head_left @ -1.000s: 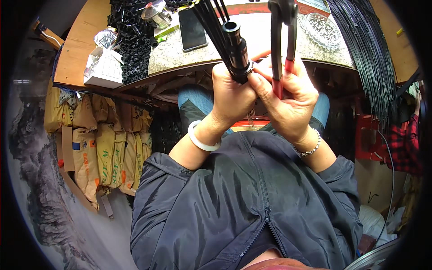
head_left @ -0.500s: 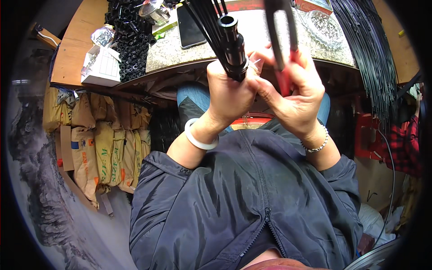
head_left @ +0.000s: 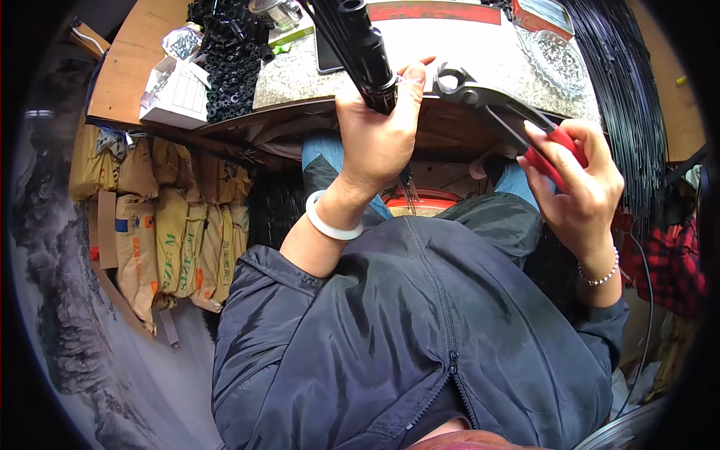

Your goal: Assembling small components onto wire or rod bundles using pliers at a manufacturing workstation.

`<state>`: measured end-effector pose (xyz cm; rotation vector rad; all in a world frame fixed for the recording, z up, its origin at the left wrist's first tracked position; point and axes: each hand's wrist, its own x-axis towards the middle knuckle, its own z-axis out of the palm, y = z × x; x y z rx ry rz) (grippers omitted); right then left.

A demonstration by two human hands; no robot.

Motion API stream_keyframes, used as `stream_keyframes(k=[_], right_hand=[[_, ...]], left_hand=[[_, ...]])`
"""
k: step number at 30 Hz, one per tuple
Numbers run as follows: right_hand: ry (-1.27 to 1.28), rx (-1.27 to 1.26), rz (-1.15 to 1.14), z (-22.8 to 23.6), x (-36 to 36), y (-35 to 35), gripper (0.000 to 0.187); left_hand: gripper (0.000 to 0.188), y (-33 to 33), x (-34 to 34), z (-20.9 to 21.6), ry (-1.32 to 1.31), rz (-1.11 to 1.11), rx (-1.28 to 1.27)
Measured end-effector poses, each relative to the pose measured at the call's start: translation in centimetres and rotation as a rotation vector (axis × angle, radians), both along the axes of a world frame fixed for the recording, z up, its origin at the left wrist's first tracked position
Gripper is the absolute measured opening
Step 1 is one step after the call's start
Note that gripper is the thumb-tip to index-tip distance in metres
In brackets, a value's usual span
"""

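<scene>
My left hand (head_left: 375, 142) is wrapped round a black tubular piece with thin black rods beside it, which looks like an umbrella frame (head_left: 370, 54). Its tube tilts up and away toward the table, and its thumb side faces right. Thin rod ends hang below that hand. In my right hand (head_left: 589, 184), off to the right, is a pair of pincers (head_left: 472, 97) with red handles and rounded dark jaws. The jaws point left toward my left hand, apart from the frame, with nothing visible between them. The fingers curl around the red handles.
On the table lie a heap of small black parts (head_left: 229, 71), a white box (head_left: 176, 97), a dark phone (head_left: 328, 56) and a clear glass dish (head_left: 553, 56). Long black rods (head_left: 626, 97) hang over the right edge. Filled sacks (head_left: 172, 240) stack at the left.
My right hand has drawn away right and toward me with the pincers, their jaws swinging to point left. My left hand still holds the frame, which has shifted slightly left.
</scene>
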<state>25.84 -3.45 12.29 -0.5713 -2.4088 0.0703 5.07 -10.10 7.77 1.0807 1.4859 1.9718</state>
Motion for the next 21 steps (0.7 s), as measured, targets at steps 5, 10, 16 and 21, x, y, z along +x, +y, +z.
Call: stream_keyframes(k=[5,10,16,21], right_hand=[[-0.088,0.244,-0.043,0.7,0.1,0.0,0.03],[-0.104,0.327,-0.013,1.1,0.3,-0.2,0.025],[-0.104,0.449,-0.017,0.8,0.2,-0.3,0.02],[-0.182,0.392,-0.018,1.0,0.4,-0.7,0.019]], left_hand=[[0.014,0.4,0.4,-0.1,-0.041,-0.023,-0.024],[0.021,0.6,0.2,-0.5,0.014,-0.065,-0.046],[0.02,0.4,0.4,-0.6,0.044,-0.071,-0.025],[0.017,0.2,0.4,-0.8,0.035,-0.09,0.024]])
